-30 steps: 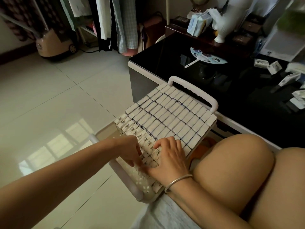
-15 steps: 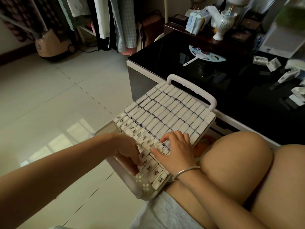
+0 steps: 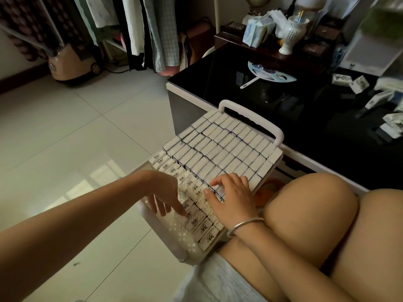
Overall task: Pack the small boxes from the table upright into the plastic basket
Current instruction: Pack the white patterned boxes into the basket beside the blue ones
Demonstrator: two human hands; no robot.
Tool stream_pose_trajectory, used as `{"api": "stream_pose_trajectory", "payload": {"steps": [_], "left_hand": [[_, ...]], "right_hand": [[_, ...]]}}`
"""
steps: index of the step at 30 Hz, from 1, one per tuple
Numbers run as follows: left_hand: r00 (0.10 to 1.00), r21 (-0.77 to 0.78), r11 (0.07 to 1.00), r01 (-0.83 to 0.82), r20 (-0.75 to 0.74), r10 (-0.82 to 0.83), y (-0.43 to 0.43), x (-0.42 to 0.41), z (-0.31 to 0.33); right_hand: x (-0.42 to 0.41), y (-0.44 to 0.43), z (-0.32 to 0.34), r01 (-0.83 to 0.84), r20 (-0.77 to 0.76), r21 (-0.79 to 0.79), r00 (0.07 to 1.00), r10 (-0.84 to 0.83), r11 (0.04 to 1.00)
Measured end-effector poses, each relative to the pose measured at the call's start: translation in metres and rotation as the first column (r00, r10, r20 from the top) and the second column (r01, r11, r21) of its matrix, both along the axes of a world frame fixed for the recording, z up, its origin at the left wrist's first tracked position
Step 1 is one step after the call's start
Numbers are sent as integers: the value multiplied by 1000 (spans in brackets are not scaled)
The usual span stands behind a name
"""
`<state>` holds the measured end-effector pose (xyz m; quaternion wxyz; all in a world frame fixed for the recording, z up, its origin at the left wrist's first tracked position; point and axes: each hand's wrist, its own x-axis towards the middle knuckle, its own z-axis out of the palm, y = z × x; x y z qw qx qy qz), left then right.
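**Basket nearly full of boxes**

The small boxes (image 3: 220,147) stand in tight white rows in the plastic basket (image 3: 250,113), beside the black table (image 3: 218,68). Nearer ones show dark print I cannot read. I see the left hand (image 3: 165,192) has come out of them, fingers spread, released. The right hand (image 3: 234,198) rests on the rows, gripping nothing.

Basket (image 3: 185,240) packed tight with boxes (image 3: 229,149). Left: open floor (image 3: 76,138), free approach. Right: knee (image 3: 311,203) crowds the rim. Bench (image 3: 207,79) just beyond.

A home: hanging clothes (image 3: 152,29) (tiled floor (image 3: 65,138)).
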<state>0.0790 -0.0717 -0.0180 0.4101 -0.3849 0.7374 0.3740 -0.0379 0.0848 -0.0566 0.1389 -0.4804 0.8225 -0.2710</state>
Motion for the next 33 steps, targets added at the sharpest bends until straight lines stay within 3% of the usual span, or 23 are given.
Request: {"api": "stream_pose_trajectory", "payload": {"steps": [3,5,10,14,17,20,26,33], "left_hand": [[993,-168,983,71,-77,-85,0,-6,15],[970,-237,971,34,-225,-89,3,-19,27],[757,-90,993,-74,-653,-2,43,-103,47],[556,-12,993,-117,-829,56,88,-190,38],[491,19,996,-89,-869,60,113,-247,27],[458,-118,993,-21,-884,-96,135,-320,16],[510,-357,930,89,-786,-351,159,-437,-1],[583,-431,897,96,-706,-401,163,-517,-41]], "right_hand": [[-8,1,4,-3,80,-5,997,3,1000],[-20,2,11,19,139,-57,990,-11,998],[-86,18,40,174,154,-170,977,-148,970],[-171,52,60,360,67,-213,933,-354,908],[-230,87,59,460,30,-170,887,-462,872],[-298,126,51,564,-1,-82,824,-566,822],[-402,155,38,653,-113,68,757,-644,755],[-479,134,5,572,-276,68,798,-535,818]]}}
